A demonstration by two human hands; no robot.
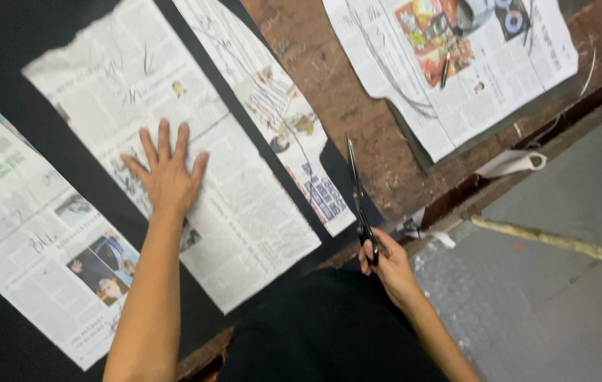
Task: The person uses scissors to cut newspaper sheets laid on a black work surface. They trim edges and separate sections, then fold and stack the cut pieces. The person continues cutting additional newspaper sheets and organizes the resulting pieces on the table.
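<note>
Near right: right hand (384,260) gripping long black-handled steel scissors (357,194), blades shut, pointing far over black cloth (89,177). Left: left hand (166,173) open, fingers spread, pressed flat on printed newspaper pattern sheet (244,205).

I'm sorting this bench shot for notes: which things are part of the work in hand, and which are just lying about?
In use:
- left hand flat on the middle newspaper sheet
- right hand holding long black scissors
- black fabric beneath

Lying about:
- colourful newspaper sheet at top right
- white scrap at the wooden table's edge
</note>
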